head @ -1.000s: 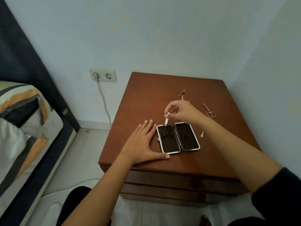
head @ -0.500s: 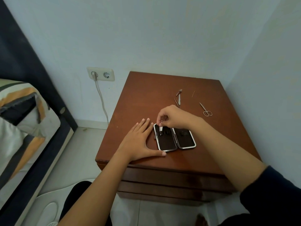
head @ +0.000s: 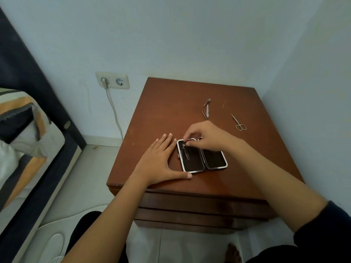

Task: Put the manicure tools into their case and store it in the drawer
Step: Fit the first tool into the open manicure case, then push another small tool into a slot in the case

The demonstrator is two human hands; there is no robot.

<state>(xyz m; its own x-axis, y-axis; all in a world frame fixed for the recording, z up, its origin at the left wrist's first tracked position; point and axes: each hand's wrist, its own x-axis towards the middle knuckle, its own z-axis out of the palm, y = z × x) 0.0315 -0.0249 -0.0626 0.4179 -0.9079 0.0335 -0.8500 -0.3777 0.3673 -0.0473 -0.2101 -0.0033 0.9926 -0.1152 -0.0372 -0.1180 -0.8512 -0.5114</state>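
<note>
Two hands: left hand [head: 159,164] flat, bracing chrome-rimmed black case [head: 201,158]; right hand [head: 207,137] pinching slim metal tool [head: 185,151]; glossy wood surface [head: 171,111] clear behind.

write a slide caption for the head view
Right hand seats a tool in the open case; left hand steadies it.

Open case [head: 201,158] on the nightstand [head: 161,111], left hand [head: 161,160] flat beside it, right hand [head: 205,137] pinching a tool [head: 185,151] in its left half.
</note>
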